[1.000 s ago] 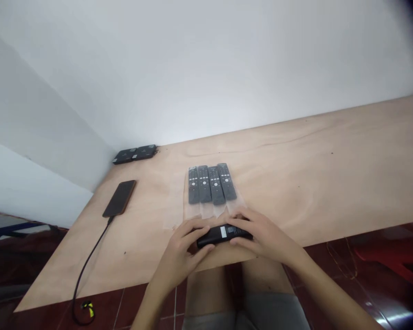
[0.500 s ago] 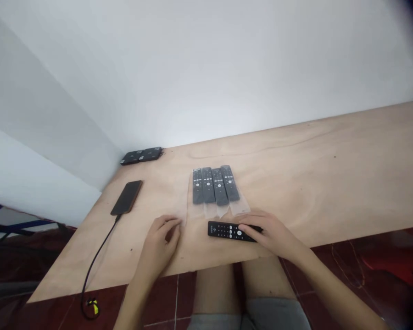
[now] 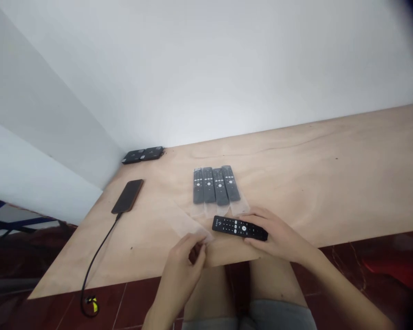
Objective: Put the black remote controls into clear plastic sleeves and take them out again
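Note:
My left hand [image 3: 187,256] pinches the end of a clear plastic sleeve [image 3: 189,224] near the table's front edge. My right hand [image 3: 271,231] grips the right part of a black remote [image 3: 230,226], whose buttons face up and whose left end points toward the sleeve. Beyond my hands, several remotes in clear sleeves lie side by side, among them a leftmost one [image 3: 198,188] and a rightmost one [image 3: 231,183]. The bare remote is just in front of their sleeve ends.
On the wooden table [image 3: 296,183], a phone [image 3: 127,196] lies at the left with a black cable [image 3: 98,250] hanging over the front edge. Two flat black boxes [image 3: 133,156] [image 3: 152,153] sit by the white wall at the back left.
My left hand has moved right and toward me, bringing the sleeve end with it, so the sleeve lies slanted. The bare remote has shifted slightly right, and my right thumb is now at its near side.

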Demonstrator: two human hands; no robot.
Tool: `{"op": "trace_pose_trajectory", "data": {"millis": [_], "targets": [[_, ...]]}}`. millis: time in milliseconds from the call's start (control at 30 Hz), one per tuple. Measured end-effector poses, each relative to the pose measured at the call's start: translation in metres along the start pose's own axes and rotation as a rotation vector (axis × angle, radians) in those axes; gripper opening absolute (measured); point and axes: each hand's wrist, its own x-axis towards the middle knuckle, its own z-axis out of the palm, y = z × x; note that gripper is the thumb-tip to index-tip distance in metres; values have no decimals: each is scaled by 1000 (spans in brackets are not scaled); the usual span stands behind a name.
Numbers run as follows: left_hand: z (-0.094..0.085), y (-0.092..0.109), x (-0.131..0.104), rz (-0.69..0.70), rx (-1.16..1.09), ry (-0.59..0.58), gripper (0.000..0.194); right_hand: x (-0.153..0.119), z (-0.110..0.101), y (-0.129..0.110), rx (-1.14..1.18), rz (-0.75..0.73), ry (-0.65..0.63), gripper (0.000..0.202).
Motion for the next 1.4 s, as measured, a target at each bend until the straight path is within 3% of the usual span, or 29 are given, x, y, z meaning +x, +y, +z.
{"op": "trace_pose_trajectory", "data": {"millis": [267, 500, 700, 900, 1100, 1233, 1400], "targets": [[28, 9, 8, -165, -222, 45, 17, -10, -22, 9, 269, -5, -37, 49], [40, 22, 12, -211, -310, 154, 23, -8, -20, 3, 257, -16, -65, 48], [45, 25, 11, -146, -254, 243, 22, -7, -21, 2, 237, -27, -67, 51], [47, 17, 7, -100, -279, 143, 17, -8, -22, 1, 204, -2, -54, 51], [40, 21, 6, 19, -192, 51, 16, -7, -20, 3, 189, -11, -27, 53], [24, 20, 11, 197, -54, -42, 30, -7, -21, 2, 177, -16, -37, 52], [9, 6, 19, 293, 143, -22, 46, -7, -19, 2, 141, -17, -37, 56]]}}
